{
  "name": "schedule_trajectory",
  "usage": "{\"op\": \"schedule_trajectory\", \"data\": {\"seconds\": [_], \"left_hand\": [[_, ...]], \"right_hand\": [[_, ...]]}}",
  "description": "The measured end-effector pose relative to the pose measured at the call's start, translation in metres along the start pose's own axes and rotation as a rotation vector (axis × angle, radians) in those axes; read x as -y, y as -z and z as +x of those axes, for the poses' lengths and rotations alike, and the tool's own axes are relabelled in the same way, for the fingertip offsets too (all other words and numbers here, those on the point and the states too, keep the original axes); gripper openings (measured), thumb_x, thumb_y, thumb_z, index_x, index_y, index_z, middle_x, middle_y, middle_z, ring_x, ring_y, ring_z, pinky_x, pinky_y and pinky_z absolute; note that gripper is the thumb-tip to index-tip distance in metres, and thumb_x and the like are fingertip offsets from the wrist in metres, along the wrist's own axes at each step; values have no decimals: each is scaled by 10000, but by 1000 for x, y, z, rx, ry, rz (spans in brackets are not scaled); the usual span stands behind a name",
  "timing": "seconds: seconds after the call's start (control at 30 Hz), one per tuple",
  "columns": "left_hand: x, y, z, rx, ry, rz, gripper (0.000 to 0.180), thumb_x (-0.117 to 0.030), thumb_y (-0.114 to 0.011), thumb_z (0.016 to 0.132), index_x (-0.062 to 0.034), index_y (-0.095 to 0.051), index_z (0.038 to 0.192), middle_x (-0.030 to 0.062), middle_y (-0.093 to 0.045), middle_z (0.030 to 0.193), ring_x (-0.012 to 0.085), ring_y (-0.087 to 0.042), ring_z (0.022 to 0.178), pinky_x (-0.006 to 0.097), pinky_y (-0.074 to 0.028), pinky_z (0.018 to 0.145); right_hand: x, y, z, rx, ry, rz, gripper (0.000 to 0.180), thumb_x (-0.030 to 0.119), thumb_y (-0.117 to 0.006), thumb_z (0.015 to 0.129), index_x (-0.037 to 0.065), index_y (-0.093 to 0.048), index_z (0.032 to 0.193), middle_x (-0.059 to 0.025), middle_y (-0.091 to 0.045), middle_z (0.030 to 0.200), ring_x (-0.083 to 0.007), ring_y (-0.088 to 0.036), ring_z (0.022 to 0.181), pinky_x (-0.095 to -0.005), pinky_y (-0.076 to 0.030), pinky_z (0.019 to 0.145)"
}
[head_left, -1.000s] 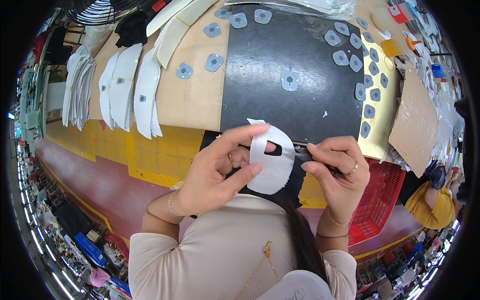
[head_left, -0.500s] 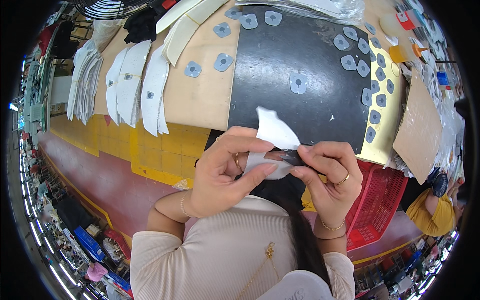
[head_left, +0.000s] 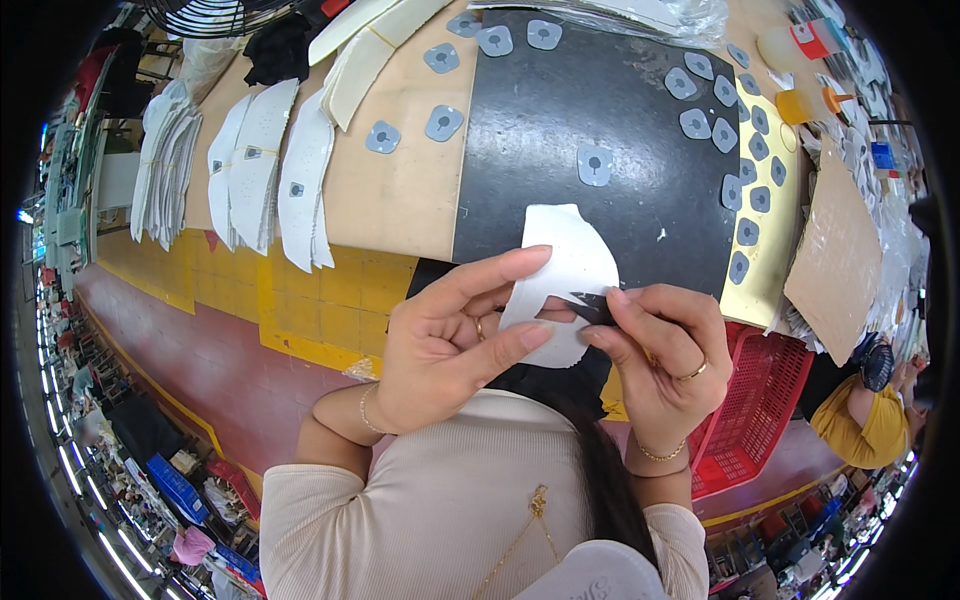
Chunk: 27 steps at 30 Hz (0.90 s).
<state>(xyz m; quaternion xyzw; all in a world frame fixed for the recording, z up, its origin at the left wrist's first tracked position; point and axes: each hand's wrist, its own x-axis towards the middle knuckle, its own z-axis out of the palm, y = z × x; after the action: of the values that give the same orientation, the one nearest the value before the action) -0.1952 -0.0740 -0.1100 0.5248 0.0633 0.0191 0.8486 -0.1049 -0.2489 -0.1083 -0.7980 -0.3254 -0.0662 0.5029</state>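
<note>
Between the thumb and fingers of my left hand [head_left: 440, 335], which is closed, a curved white piece [head_left: 575, 248] of sheet material stands up over the near edge of the table. It has a cut-out window low down, and some of my left fingers are hidden behind it. A small black pointed piece [head_left: 592, 308] is pinched between thumb and forefinger of my right hand [head_left: 665, 345]. Its tip lies at the window's right side; whether it is joined to the white piece I cannot tell. Beyond my hands, a grey-blue rounded patch [head_left: 595, 165] lies on the black mat [head_left: 540, 110].
Stacks of white curved pieces [head_left: 305, 190] lie on the table at left. More grey-blue patches [head_left: 444, 123] are spread around the mat and on a yellow board [head_left: 765, 240]. Farther right are cardboard [head_left: 838, 250] and a yellow glue bottle [head_left: 800, 107]. A red basket [head_left: 755, 410] stands below.
The white piece, folded over before, now stands flatter and upright, showing more of its face and window. Both hands keep their holds in nearly the same place.
</note>
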Motion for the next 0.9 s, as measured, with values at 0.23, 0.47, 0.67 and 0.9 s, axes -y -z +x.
{"op": "schedule_trajectory", "data": {"seconds": [0.23, 0.47, 0.67, 0.9], "left_hand": [[2, 0, 1, 4, 6, -71, 470, 115, -536, 936, 35, -402, 1380, 234, -525, 1340, 247, -573, 1219, 320, -518, 1003], [2, -2, 1, 1, 9, -77, 457, 117, -533, 937, 38, -401, 1368, 237, -528, 1332, 252, -574, 1221, 318, -511, 1009], [7, -5, -2, 7, -49, -71, 448, 132, -526, 934, 39, -407, 1355, 243, -525, 1339, 255, -572, 1226, 305, -499, 1009], [3, -9, -4, -17, -19, -97, 423, 135, -527, 932, 39, -421, 1330, 238, -539, 1320, 253, -588, 1206, 301, -509, 994]], "right_hand": [[1, 2, 1, -7, 42, -37, 330, 53, -864, 620, 63, -757, 932, -42, -663, 875, -154, -618, 693, -257, -469, 561], [3, 3, 2, -11, 13, -5, 366, 65, -866, 616, 68, -752, 964, -42, -665, 878, -159, -619, 697, -262, -471, 562], [4, 6, 1, 7, 12, -16, 371, 63, -867, 615, 68, -751, 967, -40, -665, 875, -159, -622, 702, -261, -476, 567], [6, 6, -1, -13, 11, -17, 356, 34, -865, 610, 67, -756, 947, -38, -665, 858, -163, -626, 708, -262, -480, 569]]}}
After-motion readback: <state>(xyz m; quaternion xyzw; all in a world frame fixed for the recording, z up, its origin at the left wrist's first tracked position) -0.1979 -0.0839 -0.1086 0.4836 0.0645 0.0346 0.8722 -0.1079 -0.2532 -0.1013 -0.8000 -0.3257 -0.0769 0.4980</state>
